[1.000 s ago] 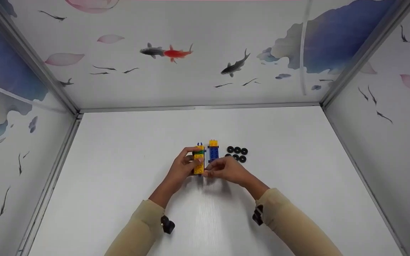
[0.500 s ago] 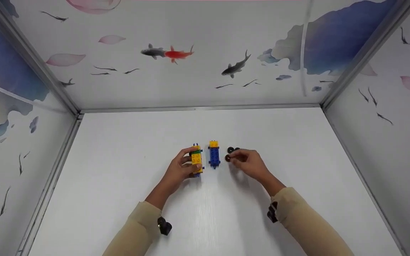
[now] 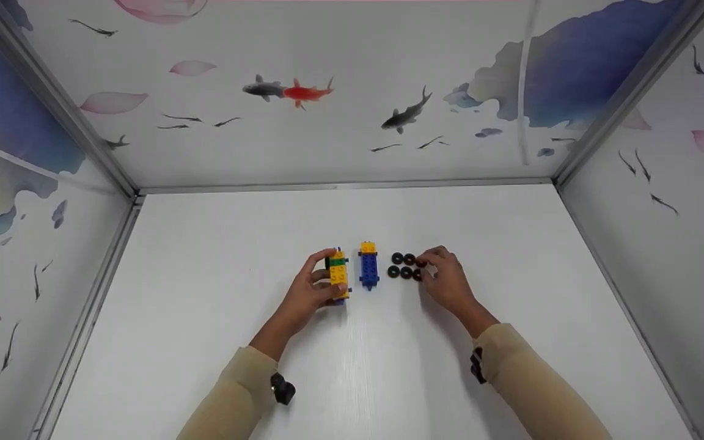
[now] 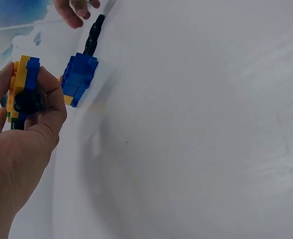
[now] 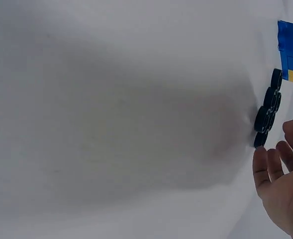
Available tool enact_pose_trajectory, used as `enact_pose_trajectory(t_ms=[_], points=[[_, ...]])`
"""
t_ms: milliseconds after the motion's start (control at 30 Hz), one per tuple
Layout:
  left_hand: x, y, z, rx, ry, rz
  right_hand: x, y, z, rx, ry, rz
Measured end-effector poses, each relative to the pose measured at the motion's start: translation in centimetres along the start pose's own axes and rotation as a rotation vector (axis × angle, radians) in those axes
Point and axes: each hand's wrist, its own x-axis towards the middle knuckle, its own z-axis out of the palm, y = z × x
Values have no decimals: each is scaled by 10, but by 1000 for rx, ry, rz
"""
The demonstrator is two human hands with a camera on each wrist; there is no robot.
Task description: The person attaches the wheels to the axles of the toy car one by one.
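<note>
My left hand (image 3: 315, 284) grips a toy block car (image 3: 338, 275) of yellow, green and blue bricks, thumb on one side and fingers round the other. In the left wrist view, a black wheel (image 4: 29, 102) shows on its blue base. Blue axle stubs stick out on the car's right side. My right hand (image 3: 448, 278) is at the right end of a two-row group of small black wheels (image 3: 406, 272), its fingertips over the rightmost ones. Seen from the right wrist, its fingers (image 5: 260, 167) are loosely bent and spread beside the wheels (image 5: 263, 119).
A second toy car (image 3: 368, 269), blue with a yellow brick at its far end, lies between the held car and the wheels. All stand on a white table (image 3: 236, 244), enclosed by walls (image 3: 352, 140) printed with fish.
My right hand has gone from the held car's side to the wheels, then across to their right end. My left hand has shifted slightly left with the car, which is tilted a little.
</note>
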Motion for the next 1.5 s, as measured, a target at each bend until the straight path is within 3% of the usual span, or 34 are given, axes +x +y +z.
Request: enact_pose_trajectory(t_ms=[167, 600, 1100, 1500], points=[[-1, 0, 0, -6, 15, -30, -2, 9, 0, -152, -41, -61], [1, 0, 2, 21, 93, 13, -3, 18, -5, -295, -95, -99], [-1, -1, 2, 59, 127, 8, -3, 16, -6, -273, -63, -48], [-1, 0, 5, 60, 130, -22, -5, 12, -8, -174, -30, -35]])
